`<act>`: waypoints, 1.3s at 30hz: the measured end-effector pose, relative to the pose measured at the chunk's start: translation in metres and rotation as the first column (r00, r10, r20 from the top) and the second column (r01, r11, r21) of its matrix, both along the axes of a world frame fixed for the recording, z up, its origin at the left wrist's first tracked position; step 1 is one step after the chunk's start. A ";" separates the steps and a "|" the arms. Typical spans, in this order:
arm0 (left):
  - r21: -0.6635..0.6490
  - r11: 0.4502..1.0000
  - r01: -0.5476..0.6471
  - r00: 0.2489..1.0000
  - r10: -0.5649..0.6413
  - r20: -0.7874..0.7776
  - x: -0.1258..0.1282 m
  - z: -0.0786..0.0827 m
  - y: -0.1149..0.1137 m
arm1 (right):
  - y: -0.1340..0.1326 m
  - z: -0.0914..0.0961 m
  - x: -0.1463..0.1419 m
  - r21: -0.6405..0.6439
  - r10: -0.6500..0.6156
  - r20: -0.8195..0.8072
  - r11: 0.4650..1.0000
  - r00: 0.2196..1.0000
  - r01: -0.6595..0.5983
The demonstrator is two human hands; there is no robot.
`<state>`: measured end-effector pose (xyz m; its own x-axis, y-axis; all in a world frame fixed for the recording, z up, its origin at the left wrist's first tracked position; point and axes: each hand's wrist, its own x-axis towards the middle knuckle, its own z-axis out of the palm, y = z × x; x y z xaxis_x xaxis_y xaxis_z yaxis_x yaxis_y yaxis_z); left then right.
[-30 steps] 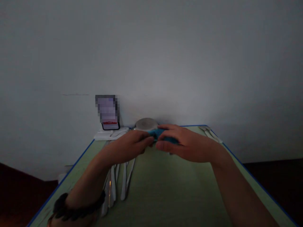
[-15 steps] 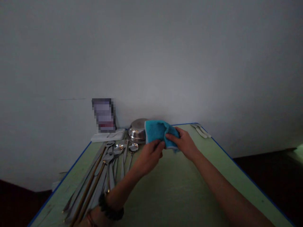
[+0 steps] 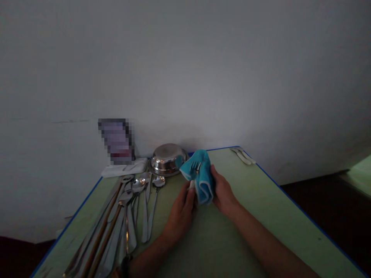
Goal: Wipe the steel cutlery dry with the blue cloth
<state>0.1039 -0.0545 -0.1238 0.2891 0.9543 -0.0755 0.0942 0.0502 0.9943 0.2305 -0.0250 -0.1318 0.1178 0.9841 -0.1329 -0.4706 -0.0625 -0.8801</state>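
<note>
In the middle of the head view, my left hand [image 3: 182,208] is closed on the pale handle of a fork [image 3: 196,167]. The fork's metal tines point away from me and show against a blue cloth [image 3: 204,173] with a light edging. My right hand [image 3: 223,190] grips that cloth from the right side, with its fingers mostly hidden behind it. Part of the fork's neck is covered by the cloth's folds. Both hands are held above the green table [image 3: 220,239].
An upturned metal bowl [image 3: 168,160] stands at the back. Left of it, a phone-like device [image 3: 117,141] leans above a folded white cloth [image 3: 124,168]. Spoons [image 3: 159,182] and long utensils [image 3: 101,227] cover the left side. Pale-handled cutlery [image 3: 243,156] lies at the back right.
The cloth has been turned from lying sideways to a folded, upright shape, and the fork's tines now show. My left hand has moved slightly down and left.
</note>
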 end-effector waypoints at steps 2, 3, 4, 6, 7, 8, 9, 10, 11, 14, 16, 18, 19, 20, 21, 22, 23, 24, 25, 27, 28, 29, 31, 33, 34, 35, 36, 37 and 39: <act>0.021 1.000 -0.008 0.999 0.009 -0.039 0.000 -0.001 0.005 | -0.002 -0.003 -0.003 -0.009 0.050 -0.008 0.999 0.999 -0.050; 0.021 1.000 0.004 0.998 -0.003 -0.063 0.000 -0.002 0.007 | -0.004 -0.003 -0.004 0.005 0.057 0.029 0.998 0.998 -0.058; 0.012 1.000 0.021 0.996 -0.020 -0.085 0.000 -0.002 0.008 | -0.005 -0.004 -0.005 0.033 0.055 0.094 0.998 0.994 -0.058; -0.033 0.998 0.061 0.991 -0.065 -0.118 0.000 -0.003 0.011 | -0.007 -0.004 -0.004 0.104 0.035 0.247 0.993 0.968 -0.063; -0.050 0.996 0.071 0.988 -0.078 -0.134 0.000 -0.003 0.011 | -0.007 -0.004 -0.003 0.125 0.008 0.298 0.991 0.955 -0.047; -0.059 0.995 0.080 0.985 -0.088 -0.151 0.000 -0.004 0.012 | -0.007 -0.004 -0.002 0.130 -0.015 0.335 0.991 0.942 -0.031; -0.064 0.994 0.088 0.981 -0.098 -0.169 0.001 -0.004 0.012 | -0.007 -0.004 0.000 0.121 -0.033 0.358 0.993 0.933 -0.011; -0.063 0.993 0.101 0.976 -0.111 -0.188 0.001 -0.005 0.012 | -0.007 -0.005 0.002 0.101 -0.047 0.373 0.995 0.927 0.009; -0.060 0.991 0.117 0.971 -0.127 -0.205 0.001 -0.005 0.011 | -0.006 -0.006 0.004 0.079 -0.049 0.388 0.997 0.920 0.019; -0.038 0.986 0.160 0.962 -0.164 -0.219 0.002 -0.007 0.009 | -0.004 -0.010 0.012 0.043 -0.017 0.434 0.999 0.901 -0.002; -0.018 0.982 0.186 0.964 -0.186 -0.190 0.002 -0.007 0.008 | -0.002 -0.011 0.018 0.052 -0.005 0.473 0.998 0.881 -0.023; -0.028 0.979 0.203 0.967 -0.205 -0.151 0.002 -0.007 0.008 | 0.001 -0.011 0.023 0.066 -0.009 0.529 0.997 0.849 -0.030; -0.047 0.978 0.202 0.970 -0.206 -0.130 0.002 -0.007 0.008 | 0.003 -0.012 0.026 0.066 -0.009 0.550 0.997 0.835 -0.032; -0.074 0.978 0.193 0.974 -0.201 -0.107 0.001 -0.008 0.009 | 0.006 -0.012 0.030 0.058 -0.004 0.557 0.998 0.831 -0.034; -0.103 0.979 0.179 0.979 -0.187 -0.080 0.001 -0.009 0.009 | 0.008 -0.013 0.033 0.045 0.002 0.538 0.999 0.843 -0.031; -0.126 0.979 0.160 0.985 -0.167 -0.048 0.000 -0.010 0.010 | 0.011 -0.013 0.036 0.031 0.003 0.482 0.999 0.876 -0.021; -0.144 0.980 0.139 0.990 -0.142 -0.006 0.000 -0.011 0.011 | 0.014 -0.014 0.039 0.022 -0.005 0.390 1.000 0.921 -0.004; -0.161 0.980 0.120 0.993 -0.115 0.041 -0.001 -0.013 0.012 | 0.016 -0.014 0.042 0.016 -0.017 0.272 1.000 0.962 0.013; -0.176 0.979 0.104 0.992 -0.090 0.088 -0.002 -0.014 0.012 | 0.018 -0.013 0.044 0.012 -0.024 0.144 1.000 0.989 0.023; -0.194 0.978 0.081 0.985 -0.049 0.166 -0.005 -0.016 0.013 | 0.020 -0.011 0.045 0.000 -0.005 -0.085 1.000 0.996 0.005; -0.195 0.978 0.077 0.980 -0.039 0.193 -0.006 -0.016 0.014 | 0.019 -0.010 0.045 -0.008 0.027 -0.160 1.000 0.987 -0.029; -0.191 0.978 0.078 0.978 -0.038 0.207 -0.006 -0.016 0.013 | 0.018 -0.008 0.044 -0.018 0.069 -0.207 0.997 0.976 -0.074; -0.181 0.978 0.101 0.975 -0.061 0.213 -0.007 -0.016 0.013 | 0.013 -0.005 0.041 -0.037 0.170 -0.237 0.982 0.957 -0.183; -0.184 0.974 0.135 0.976 -0.099 0.192 -0.007 -0.015 0.012 | 0.008 -0.002 0.039 -0.058 0.282 -0.205 0.953 0.937 -0.299; -0.191 0.970 0.152 0.977 -0.119 0.175 -0.007 -0.014 0.011 | 0.006 -0.001 0.037 -0.074 0.325 -0.184 0.936 0.927 -0.343; -0.199 0.966 0.164 0.978 -0.134 0.158 -0.006 -0.013 0.010 | 0.004 0.000 0.036 -0.095 0.360 -0.170 0.921 0.917 -0.379; -0.204 0.963 0.175 0.979 -0.147 0.143 -0.006 -0.013 0.010 | 0.003 0.001 0.036 -0.120 0.380 -0.168 0.908 0.909 -0.402; -0.208 0.961 0.183 0.979 -0.159 0.128 -0.005 -0.012 0.010 | 0.002 0.002 0.035 -0.144 0.382 -0.176 0.902 0.907 -0.408; -0.211 0.959 0.189 0.979 -0.169 0.109 -0.004 -0.012 0.009 | 0.003 0.002 0.035 -0.187 0.333 -0.191 0.911 0.923 -0.367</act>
<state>0.0999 -0.0454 -0.1357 0.4690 0.8492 -0.2428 0.0332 0.2578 0.9656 0.2650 -0.0224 -0.1301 -0.2675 0.9036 -0.3346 -0.5097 -0.4274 -0.7466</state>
